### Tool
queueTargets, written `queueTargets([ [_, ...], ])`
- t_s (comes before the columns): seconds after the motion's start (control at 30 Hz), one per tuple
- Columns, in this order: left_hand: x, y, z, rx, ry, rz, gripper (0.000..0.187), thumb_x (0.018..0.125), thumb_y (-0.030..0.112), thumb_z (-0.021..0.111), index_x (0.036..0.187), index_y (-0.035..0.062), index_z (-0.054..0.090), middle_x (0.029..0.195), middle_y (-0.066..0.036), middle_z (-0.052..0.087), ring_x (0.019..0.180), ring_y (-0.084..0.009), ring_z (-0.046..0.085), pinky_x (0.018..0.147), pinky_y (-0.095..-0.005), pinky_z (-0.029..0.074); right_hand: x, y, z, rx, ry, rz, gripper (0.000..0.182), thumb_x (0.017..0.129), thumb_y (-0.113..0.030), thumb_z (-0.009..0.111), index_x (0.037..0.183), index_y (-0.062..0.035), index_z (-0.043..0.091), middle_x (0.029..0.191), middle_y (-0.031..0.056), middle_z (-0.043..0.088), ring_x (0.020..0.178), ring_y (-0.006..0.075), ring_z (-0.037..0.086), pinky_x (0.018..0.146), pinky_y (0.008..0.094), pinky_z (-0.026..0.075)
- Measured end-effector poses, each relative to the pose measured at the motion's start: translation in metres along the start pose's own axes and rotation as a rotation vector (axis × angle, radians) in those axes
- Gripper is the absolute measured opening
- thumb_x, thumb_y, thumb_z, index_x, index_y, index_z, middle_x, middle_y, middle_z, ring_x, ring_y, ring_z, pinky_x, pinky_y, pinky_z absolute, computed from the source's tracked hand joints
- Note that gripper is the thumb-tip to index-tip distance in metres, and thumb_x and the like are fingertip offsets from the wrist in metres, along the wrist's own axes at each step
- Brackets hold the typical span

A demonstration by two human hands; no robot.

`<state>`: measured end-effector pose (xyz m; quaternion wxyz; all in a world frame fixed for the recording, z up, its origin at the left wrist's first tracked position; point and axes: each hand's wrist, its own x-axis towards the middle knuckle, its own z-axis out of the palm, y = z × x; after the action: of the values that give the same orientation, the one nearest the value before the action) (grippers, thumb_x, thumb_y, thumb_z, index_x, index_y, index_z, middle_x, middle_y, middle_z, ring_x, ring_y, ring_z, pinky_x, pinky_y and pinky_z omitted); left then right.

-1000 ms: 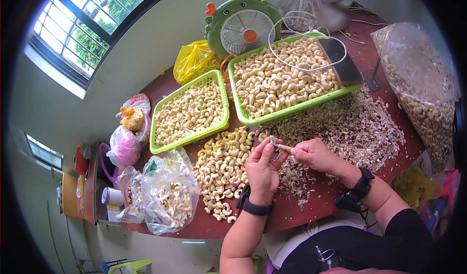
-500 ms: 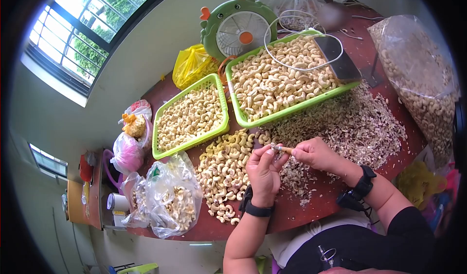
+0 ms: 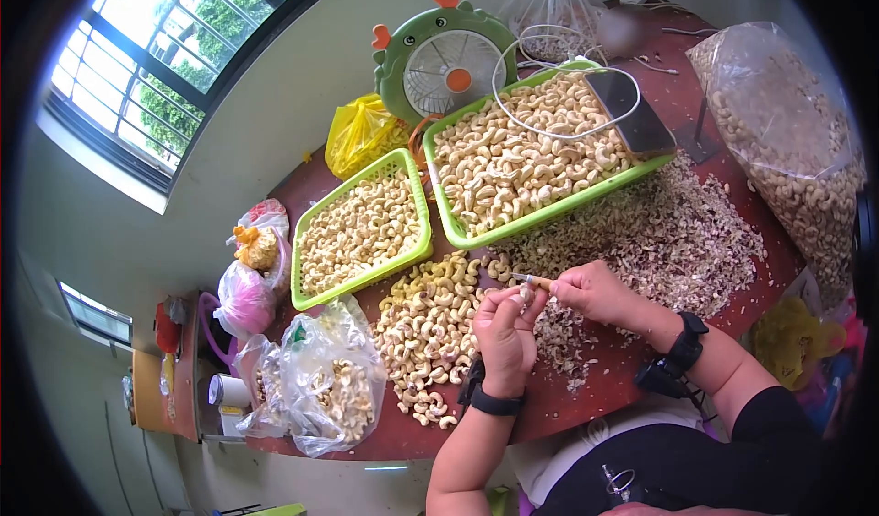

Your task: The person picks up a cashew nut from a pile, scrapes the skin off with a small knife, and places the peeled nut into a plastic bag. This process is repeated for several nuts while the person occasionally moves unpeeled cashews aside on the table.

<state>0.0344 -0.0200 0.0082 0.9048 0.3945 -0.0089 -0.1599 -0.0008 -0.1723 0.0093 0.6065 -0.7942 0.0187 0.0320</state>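
Observation:
My left hand (image 3: 505, 340) pinches a small cashew nut (image 3: 526, 291) between thumb and fingers. Closed round the wooden handle of a small knife (image 3: 536, 281) is my right hand (image 3: 600, 294); the blade points left, just above the nut. Loose cashews (image 3: 426, 333) lie on the red table left of my left hand. Peeled skins (image 3: 678, 232) form a wide heap beyond and right of my hands. Two green baskets, a smaller one (image 3: 424, 232) and a larger one (image 3: 540, 216), hold cashews behind.
A green fan (image 3: 385, 76) and yellow bag (image 3: 359, 136) stand at the back. A phone (image 3: 632, 113) with a white cable rests on the larger basket. Clear bags of nuts (image 3: 334, 388) sit front left, and a large nut sack (image 3: 778, 113) is at the right.
My left hand has moved slightly right and down, and the nut now sits below the blade instead of at its tip. My right hand has hardly moved. The camera view has shifted a little.

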Motion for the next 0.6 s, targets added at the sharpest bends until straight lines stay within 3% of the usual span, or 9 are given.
queueTargets([
  [0.33,0.0019,0.0044,0.0032,0.009,0.069,-0.047,0.013,0.082,0.004,0.049,0.094,-0.0011,0.052,0.092,-0.012,0.058,0.091,-0.0230,0.057,0.075,-0.0360,0.052,-0.0010,-0.0039,0.0010,0.016,-0.037,0.049,0.034,0.082,-0.031,0.051,0.067,-0.0016,0.057,0.051,0.0007,0.047,0.049,0.0059,0.039,0.045,0.0256,0.035],
  [0.6,0.0027,0.0036,-0.0006,-0.004,0.047,-0.047,0.013,0.082,0.004,0.050,0.095,0.0004,0.053,0.091,-0.011,0.058,0.089,-0.0219,0.057,0.072,-0.0345,0.053,-0.0011,-0.0019,0.0019,0.024,-0.042,0.038,0.035,0.082,-0.032,0.051,0.066,-0.0016,0.056,0.050,0.0012,0.046,0.048,0.0062,0.038,0.044,0.0260,0.034],
])
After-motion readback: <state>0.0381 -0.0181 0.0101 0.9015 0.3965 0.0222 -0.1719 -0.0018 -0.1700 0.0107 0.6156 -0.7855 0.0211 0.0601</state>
